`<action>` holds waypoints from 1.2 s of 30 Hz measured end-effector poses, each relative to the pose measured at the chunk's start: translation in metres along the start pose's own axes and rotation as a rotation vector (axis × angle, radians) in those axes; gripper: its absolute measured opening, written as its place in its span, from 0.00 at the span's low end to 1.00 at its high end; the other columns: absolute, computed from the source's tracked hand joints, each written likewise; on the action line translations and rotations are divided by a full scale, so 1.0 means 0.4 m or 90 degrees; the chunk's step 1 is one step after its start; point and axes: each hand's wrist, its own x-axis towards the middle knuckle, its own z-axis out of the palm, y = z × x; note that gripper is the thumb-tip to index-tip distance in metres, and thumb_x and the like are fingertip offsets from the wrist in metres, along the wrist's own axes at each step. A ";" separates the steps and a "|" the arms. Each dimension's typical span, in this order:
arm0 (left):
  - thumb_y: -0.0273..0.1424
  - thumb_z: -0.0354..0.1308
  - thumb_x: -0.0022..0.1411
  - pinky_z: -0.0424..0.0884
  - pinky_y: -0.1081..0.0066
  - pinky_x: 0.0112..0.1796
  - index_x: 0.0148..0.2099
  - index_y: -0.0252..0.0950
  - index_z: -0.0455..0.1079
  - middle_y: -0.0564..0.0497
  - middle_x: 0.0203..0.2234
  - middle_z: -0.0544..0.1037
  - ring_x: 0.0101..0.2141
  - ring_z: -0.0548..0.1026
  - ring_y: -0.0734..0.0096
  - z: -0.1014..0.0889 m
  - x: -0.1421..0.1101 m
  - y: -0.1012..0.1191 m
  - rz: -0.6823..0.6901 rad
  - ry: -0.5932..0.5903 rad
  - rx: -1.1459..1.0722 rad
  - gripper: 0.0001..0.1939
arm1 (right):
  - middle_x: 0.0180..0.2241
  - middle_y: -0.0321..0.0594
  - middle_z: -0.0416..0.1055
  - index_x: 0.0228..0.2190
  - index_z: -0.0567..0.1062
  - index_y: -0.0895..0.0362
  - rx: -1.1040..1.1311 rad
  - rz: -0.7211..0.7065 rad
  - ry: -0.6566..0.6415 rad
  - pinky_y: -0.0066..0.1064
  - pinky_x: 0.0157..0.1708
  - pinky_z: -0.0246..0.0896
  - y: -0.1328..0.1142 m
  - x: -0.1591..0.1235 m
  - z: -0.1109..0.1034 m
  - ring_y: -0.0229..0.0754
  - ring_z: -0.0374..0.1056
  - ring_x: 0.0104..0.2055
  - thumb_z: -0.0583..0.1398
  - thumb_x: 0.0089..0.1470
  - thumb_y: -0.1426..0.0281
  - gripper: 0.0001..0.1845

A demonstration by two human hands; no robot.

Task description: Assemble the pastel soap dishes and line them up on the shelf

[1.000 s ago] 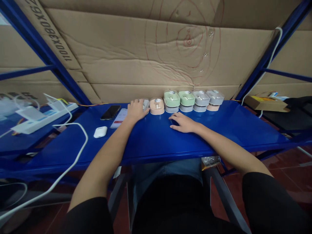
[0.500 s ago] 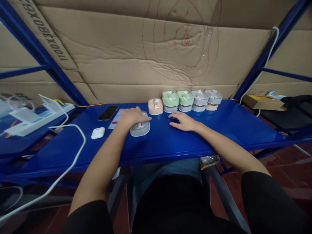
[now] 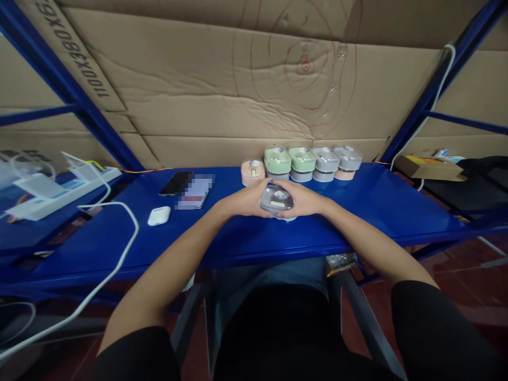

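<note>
Between my two hands is a grey container with a clear lid (image 3: 277,197), held over the front middle of the blue table (image 3: 238,238). My left hand (image 3: 251,200) wraps its left side, and my right hand (image 3: 304,199) wraps its right side. The thumbs meet near its front edge and the fingertips near its back. Just behind my left hand stands a single peach container (image 3: 253,172). To its right, green-topped containers (image 3: 277,160) and grey ones (image 3: 325,161) stand in stacks of two; the rightmost stack has a peach one (image 3: 344,174) below.
At the table's left lie a dark phone (image 3: 174,183), a second phone with a blurred screen (image 3: 197,191) and a white earbud case (image 3: 159,216). A white cable (image 3: 130,238) loops past a power strip (image 3: 71,193). Cardboard (image 3: 190,79) walls the back between blue posts (image 3: 440,79).
My left hand has carried the grey container rightward from beside the phones to my right hand. Both hands now hold it, and the second phone is uncovered.
</note>
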 end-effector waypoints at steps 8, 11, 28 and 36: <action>0.56 0.88 0.43 0.76 0.29 0.67 0.80 0.41 0.62 0.33 0.66 0.78 0.66 0.79 0.25 0.036 0.011 -0.033 -0.077 0.048 -0.012 0.69 | 0.74 0.54 0.77 0.78 0.72 0.50 0.031 0.007 -0.031 0.63 0.74 0.72 0.007 -0.017 -0.071 0.69 0.76 0.72 0.81 0.51 0.48 0.60; 0.57 0.88 0.44 0.74 0.30 0.70 0.82 0.38 0.61 0.29 0.71 0.75 0.70 0.76 0.23 0.043 0.012 -0.023 -0.058 0.044 -0.025 0.71 | 0.72 0.50 0.79 0.74 0.76 0.50 0.091 0.032 -0.060 0.61 0.75 0.71 0.013 -0.019 -0.105 0.65 0.77 0.71 0.80 0.54 0.47 0.53; 0.52 0.77 0.68 0.72 0.44 0.73 0.62 0.45 0.90 0.38 0.69 0.77 0.68 0.79 0.40 0.025 0.003 0.047 -0.067 -0.077 0.030 0.27 | 0.68 0.48 0.83 0.73 0.80 0.50 0.001 0.393 -0.156 0.55 0.71 0.77 0.122 -0.102 -0.293 0.67 0.81 0.67 0.81 0.47 0.44 0.57; 0.53 0.63 0.78 0.75 0.45 0.69 0.54 0.39 0.89 0.37 0.58 0.85 0.62 0.82 0.45 -0.007 0.012 0.022 -0.118 0.017 0.057 0.24 | 0.73 0.49 0.80 0.74 0.78 0.49 -0.074 0.358 -0.162 0.58 0.73 0.74 0.142 -0.088 -0.248 0.71 0.78 0.71 0.85 0.39 0.52 0.63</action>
